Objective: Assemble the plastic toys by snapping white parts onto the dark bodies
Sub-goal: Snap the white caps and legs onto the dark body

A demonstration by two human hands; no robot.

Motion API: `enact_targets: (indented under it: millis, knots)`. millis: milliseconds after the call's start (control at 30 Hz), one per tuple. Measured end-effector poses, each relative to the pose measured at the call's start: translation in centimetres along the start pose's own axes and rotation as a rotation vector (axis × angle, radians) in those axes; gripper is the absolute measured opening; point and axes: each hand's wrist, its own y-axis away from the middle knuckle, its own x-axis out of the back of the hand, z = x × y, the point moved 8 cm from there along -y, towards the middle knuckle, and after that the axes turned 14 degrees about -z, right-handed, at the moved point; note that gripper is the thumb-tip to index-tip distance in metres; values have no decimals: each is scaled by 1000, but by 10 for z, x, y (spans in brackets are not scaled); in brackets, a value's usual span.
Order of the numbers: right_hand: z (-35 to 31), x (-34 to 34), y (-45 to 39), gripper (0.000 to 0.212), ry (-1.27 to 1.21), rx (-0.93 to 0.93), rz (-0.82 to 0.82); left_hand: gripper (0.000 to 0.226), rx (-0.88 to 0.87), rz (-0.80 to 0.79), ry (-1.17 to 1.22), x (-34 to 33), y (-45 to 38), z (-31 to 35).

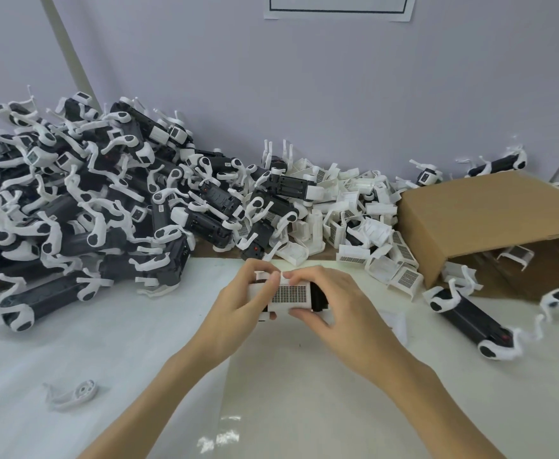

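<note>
- both hands together mid-table: left hand (pixel 238 301) + right hand (pixel 334 304) clamped on 1 white grille part (pixel 290 294) sitting on a dark body (pixel 317 294)
- cardboard box (pixel 489 220) on its side, right of hands; white parts spill from it
- big toy pile (pixel 82 200) to the left, too many to count
- 1 loose white leg (pixel 73 394) near left, bare table (pixel 304 392) around it
- no readable text

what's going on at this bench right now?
A person is putting together a plastic toy by hand. Both hands, left hand and right hand, hold one toy above the table, fingers pressing a white grille part onto its dark body. A big pile of toys sits at the left, loose white parts lie behind the hands, and a tipped cardboard box lies at the right. Whether the part has snapped home cannot be told.
</note>
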Motion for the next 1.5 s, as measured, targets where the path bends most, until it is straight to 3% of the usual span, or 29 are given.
enact_targets:
  millis: [100,267,433,1333,1500]
  knots:
    - [7,-3,1,49,-73,-46,-25,16,-13,17,-15,2,0,1]
    - [1,9,3,34,39,26,68,23,-80,-36,-127,-1,2,10]
    - [20,-5,-1,36,-40,-52,-164,29,-175,-166,-326,-10,4,13]
    - [15,-4,-1,30,-3,-68,-153,19,-206,-190,-310,-6,1,12]
    - [18,-3,2,32,-127,-102,-130,34,-169,-205,-409,-7,2,9]
